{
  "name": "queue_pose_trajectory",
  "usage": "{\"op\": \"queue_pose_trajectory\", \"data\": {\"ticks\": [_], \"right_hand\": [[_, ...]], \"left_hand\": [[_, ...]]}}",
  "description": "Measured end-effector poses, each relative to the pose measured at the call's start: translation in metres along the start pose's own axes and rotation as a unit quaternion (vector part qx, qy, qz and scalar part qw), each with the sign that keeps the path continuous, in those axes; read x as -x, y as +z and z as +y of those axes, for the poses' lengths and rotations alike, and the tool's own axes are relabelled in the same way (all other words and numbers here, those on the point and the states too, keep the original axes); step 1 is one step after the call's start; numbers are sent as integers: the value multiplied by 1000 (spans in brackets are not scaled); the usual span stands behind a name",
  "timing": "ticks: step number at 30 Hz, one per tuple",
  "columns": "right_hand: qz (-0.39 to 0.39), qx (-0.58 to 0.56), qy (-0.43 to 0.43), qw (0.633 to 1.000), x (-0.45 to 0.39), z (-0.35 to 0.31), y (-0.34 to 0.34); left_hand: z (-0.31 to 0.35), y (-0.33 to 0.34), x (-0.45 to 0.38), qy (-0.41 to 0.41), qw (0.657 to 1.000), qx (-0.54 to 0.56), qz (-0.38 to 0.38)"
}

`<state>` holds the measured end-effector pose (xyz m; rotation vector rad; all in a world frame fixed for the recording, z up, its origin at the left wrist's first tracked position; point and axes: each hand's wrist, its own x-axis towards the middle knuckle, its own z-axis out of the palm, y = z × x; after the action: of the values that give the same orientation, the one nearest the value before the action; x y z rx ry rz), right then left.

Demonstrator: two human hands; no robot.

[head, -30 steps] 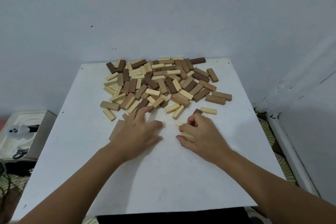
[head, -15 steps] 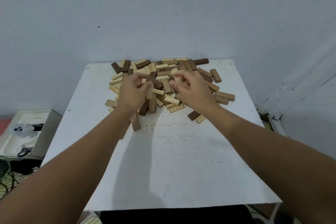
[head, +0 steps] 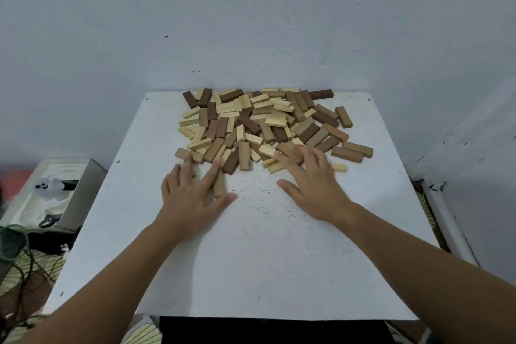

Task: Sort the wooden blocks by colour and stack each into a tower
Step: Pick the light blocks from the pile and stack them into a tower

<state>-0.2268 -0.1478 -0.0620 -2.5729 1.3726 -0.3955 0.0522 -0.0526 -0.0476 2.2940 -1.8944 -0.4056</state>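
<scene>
Progress: basically zero. No tower anywhere on the square white tabletop, no colour groups separated out; the mixed heap of rectangular wooden blocks sits at the tabletop's far end against the pale wall, all three shades jumbled and partly overlapping. All sorting and all stacking left, by my read. Left hand lies flat at the heap's near-left edge, fingers straight and spread, holding nothing; one mid-brown block lies on the tabletop between its thumb and forefinger, touching or just beside them, not gripped. Right hand is flat too, fingers spread wide, tips resting on blocks at the heap's near-right edge, nothing pinched. Looks like raking or picking candidates, judgement only. Counts: two hands, one tabletop, zero towers. Blocks: too overlapped for an exact count, several dozen. Three shades visible: pale cream, mid-brown, dark brown; cream and mid-brown look most numerous, dark brown fewest. A few strays lie clear of the heap toward the tabletop's right side, including one cream block just beside the right hand. Left of the tabletop, off it: a grey box with a white tray, cables below.
</scene>
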Motion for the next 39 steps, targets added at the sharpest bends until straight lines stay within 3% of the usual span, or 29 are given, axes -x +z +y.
{"op": "queue_pose_trajectory", "data": {"ticks": [4,7,15,17,19,22,26,30,35,39], "right_hand": [[39,-7,-2,999,-15,-3,7],[69,-18,13,997,-19,-2,11],[77,-20,38,996,-17,-1,13],[93,-23,33,995,-14,-3,14],[98,-27,35,994,-13,-4,14],[91,-31,43,994,-14,-4,14],[88,-30,41,995,-15,0,13],[57,-35,29,997,-18,3,14],[73,-30,4,997,-21,2,12],[109,-15,-1,994,-17,-3,12]], "left_hand": [[1,7,-9,108,985,-34,133],[-3,7,-14,148,975,-58,152],[7,-11,-20,56,976,108,182],[15,-20,-21,1,952,240,189],[30,-33,-24,-48,905,353,231],[57,-54,-51,-103,859,434,251],[73,-68,-98,-77,884,445,124],[68,-42,-87,-2,962,266,59],[60,3,-47,62,995,63,47],[55,21,-44,136,976,80,153]]}}
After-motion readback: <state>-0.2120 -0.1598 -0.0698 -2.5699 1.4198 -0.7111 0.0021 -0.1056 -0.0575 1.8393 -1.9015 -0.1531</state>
